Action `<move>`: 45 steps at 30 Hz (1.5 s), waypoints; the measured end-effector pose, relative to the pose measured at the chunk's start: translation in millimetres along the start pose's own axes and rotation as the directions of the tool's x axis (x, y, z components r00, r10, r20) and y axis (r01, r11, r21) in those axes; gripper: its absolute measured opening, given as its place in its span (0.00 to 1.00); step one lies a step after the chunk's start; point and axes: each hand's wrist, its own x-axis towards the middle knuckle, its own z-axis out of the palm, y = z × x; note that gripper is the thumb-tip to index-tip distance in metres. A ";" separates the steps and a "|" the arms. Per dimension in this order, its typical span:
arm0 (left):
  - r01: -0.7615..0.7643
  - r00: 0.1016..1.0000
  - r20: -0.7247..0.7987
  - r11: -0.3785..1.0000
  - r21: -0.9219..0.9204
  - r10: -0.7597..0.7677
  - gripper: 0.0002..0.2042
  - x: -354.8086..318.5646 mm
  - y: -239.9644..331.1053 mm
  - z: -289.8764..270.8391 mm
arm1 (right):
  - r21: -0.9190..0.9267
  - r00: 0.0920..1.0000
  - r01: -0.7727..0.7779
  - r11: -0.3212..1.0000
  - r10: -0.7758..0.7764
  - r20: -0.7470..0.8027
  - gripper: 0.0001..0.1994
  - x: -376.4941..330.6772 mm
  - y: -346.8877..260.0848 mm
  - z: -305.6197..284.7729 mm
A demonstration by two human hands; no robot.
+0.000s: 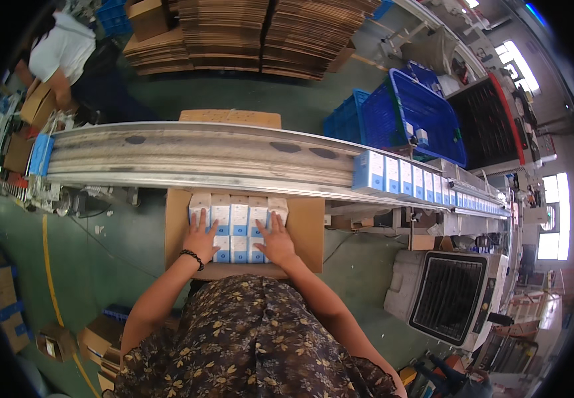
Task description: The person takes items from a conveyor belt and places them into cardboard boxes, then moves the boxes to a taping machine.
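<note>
In front of me stands an open cardboard carton, its flaps folded outward. Two rows of small white-and-blue boxes fill it, packed side by side. My left hand lies with spread fingers over the boxes at the carton's left side, a dark beaded bracelet on the wrist. Over the boxes on the right side rests my right hand, fingers also spread. Both hands touch the box tops and grip nothing. The boxes beneath my palms are partly hidden.
Beyond the carton runs a conveyor belt; a line of white-and-blue boxes stands on its right part. Behind it are a blue crate and stacked flat cardboard. An air cooler stands right. A person works far left.
</note>
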 end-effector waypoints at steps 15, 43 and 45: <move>-0.087 0.909 0.416 0.981 0.173 0.007 0.53 123.1 -10.9 13.0 | 0.619 0.923 0.028 0.785 -0.258 0.285 0.24 11.5 51.4 -55.0; -0.218 0.759 -0.586 0.737 -0.639 -0.283 0.39 151.9 15.6 -131.8 | 0.645 0.851 -0.305 0.701 0.505 -0.146 0.47 100.7 122.5 -183.9; -0.182 0.743 -0.575 0.723 -0.666 -0.343 0.40 131.8 -39.7 -136.0 | 0.705 0.866 -0.204 0.679 0.461 -0.194 0.46 100.5 84.7 -195.7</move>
